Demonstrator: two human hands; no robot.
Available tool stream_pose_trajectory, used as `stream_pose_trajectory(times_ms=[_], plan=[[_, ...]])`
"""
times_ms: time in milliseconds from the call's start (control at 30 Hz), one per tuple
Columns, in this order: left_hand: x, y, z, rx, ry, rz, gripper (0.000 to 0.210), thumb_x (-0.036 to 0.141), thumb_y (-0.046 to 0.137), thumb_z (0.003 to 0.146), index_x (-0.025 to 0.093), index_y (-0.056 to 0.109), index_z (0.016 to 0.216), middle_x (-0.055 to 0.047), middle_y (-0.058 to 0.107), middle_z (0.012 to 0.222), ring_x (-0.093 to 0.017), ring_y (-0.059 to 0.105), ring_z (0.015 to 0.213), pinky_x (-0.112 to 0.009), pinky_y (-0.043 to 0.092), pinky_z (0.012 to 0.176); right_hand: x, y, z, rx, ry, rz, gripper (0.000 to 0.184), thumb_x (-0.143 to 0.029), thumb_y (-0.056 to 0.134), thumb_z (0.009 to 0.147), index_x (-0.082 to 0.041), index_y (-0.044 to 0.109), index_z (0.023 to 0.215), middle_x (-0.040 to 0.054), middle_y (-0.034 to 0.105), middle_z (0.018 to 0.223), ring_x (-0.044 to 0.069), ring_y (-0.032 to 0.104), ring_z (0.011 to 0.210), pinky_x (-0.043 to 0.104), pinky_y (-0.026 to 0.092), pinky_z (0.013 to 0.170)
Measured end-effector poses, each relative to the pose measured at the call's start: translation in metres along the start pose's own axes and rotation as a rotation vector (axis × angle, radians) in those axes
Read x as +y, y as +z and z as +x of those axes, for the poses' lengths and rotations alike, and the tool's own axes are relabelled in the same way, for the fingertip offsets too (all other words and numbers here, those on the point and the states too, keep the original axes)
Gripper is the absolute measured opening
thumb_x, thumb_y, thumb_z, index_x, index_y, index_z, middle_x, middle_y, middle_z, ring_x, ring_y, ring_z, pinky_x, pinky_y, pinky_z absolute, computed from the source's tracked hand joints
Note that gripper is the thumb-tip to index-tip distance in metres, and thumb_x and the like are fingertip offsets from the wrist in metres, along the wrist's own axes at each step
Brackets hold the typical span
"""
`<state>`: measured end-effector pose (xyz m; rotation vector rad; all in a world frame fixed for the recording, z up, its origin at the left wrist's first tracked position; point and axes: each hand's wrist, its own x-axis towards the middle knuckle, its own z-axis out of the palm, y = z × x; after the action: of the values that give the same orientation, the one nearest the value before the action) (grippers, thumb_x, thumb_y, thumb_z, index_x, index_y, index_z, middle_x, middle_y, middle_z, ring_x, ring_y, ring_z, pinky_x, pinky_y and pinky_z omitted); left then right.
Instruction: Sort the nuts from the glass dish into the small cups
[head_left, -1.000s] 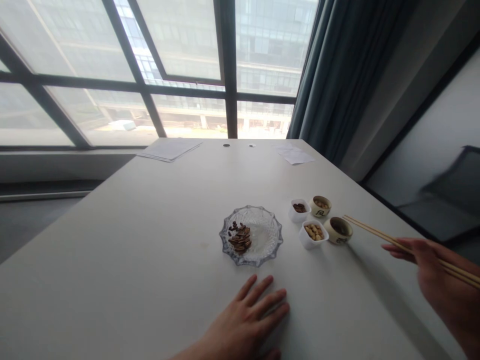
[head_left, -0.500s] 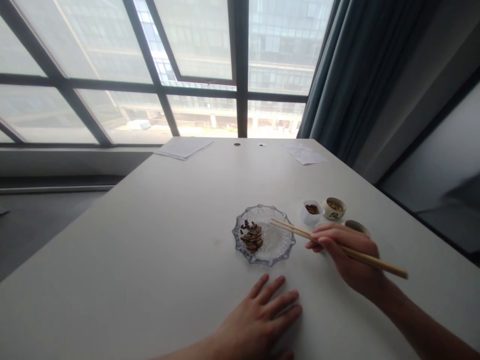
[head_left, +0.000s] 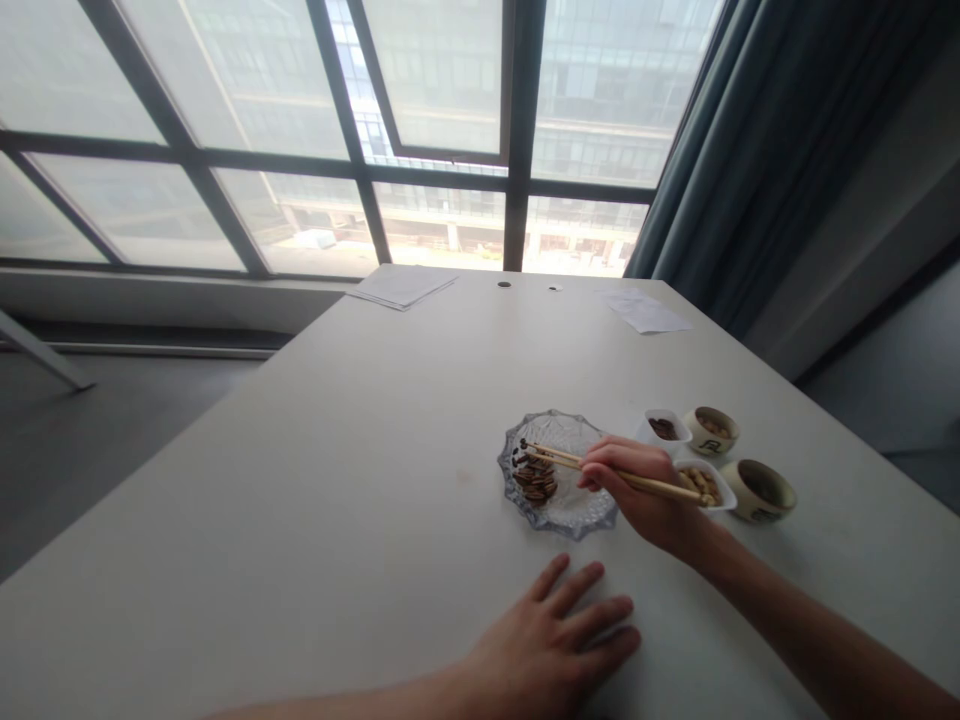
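Observation:
My right hand [head_left: 637, 485] is closed around a pair of wooden chopsticks [head_left: 562, 458], whose tips reach over the left part of a clear glass plate [head_left: 589, 500] with a scalloped rim. A small dark piece [head_left: 523, 444] shows at the tips; whether they pinch it, I cannot tell. Beneath them, on the plate, lies a heap of brown, elongated seed-like pieces [head_left: 536, 482], with a few smaller dark ones at its upper edge. My left hand [head_left: 551, 640] lies flat on the table in front of the plate, fingers spread, holding nothing.
Right of the plate stand a white cup [head_left: 679, 428] of dark pieces, a white dish [head_left: 724, 492] of peanuts, a patterned cup [head_left: 712, 430] with light brown contents and a larger pale cup [head_left: 761, 492]. Papers [head_left: 405, 287] and another sheet [head_left: 645, 310] lie at the table's far end.
My right hand has moved left, bringing the chopstick tips from the plate's middle to the small dark pieces on its left. The view has shifted, uncovering the peanut dish. My left hand stays flat.

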<state>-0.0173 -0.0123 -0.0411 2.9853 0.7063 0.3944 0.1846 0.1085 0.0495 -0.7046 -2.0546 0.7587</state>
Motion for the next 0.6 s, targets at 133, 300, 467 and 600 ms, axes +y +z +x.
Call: stream_pose_trajectory(times_ms=[133,300,467,600], plan=[[0.001,0.0,0.0,-0.02,-0.008,0.003,0.064,0.058,0.05,0.106,0.024,0.039,0.159,0.0,0.032,0.168,-0.036,0.026,0.154,-0.059,0.026,0.125,0.0,0.001,0.0,0.008,-0.011,0.002,0.018,-0.023,0.064,0.101,-0.021,0.074,0.086,0.0031,0.071,0.085,0.015,0.066,0.076,0.027,0.052,0.07],[0.001,-0.001,0.0,-0.028,-0.006,-0.002,0.063,0.056,0.051,0.106,0.024,0.04,0.159,0.0,0.032,0.168,-0.036,0.025,0.154,-0.059,0.024,0.126,0.001,0.005,0.0,0.039,0.005,0.022,0.022,-0.025,0.061,0.102,-0.02,0.077,0.088,0.0055,0.075,0.089,0.016,0.07,0.079,0.028,0.054,0.07],[0.001,-0.002,0.0,-0.019,-0.008,-0.013,0.065,0.059,0.052,0.105,0.024,0.039,0.159,0.0,0.033,0.167,-0.036,0.026,0.154,-0.06,0.027,0.125,0.002,0.01,-0.003,0.1,0.033,0.036,0.025,-0.025,0.06,0.103,-0.02,0.077,0.085,0.0057,0.076,0.084,0.017,0.072,0.075,0.029,0.057,0.068],[0.0,-0.004,0.0,-0.016,-0.011,-0.031,0.066,0.06,0.051,0.105,0.024,0.039,0.159,0.0,0.034,0.167,-0.035,0.027,0.155,-0.059,0.025,0.126,-0.007,0.003,-0.01,0.176,0.055,0.03,0.023,-0.023,0.06,0.102,-0.02,0.078,0.088,0.0052,0.077,0.084,0.017,0.074,0.073,0.028,0.06,0.064]])
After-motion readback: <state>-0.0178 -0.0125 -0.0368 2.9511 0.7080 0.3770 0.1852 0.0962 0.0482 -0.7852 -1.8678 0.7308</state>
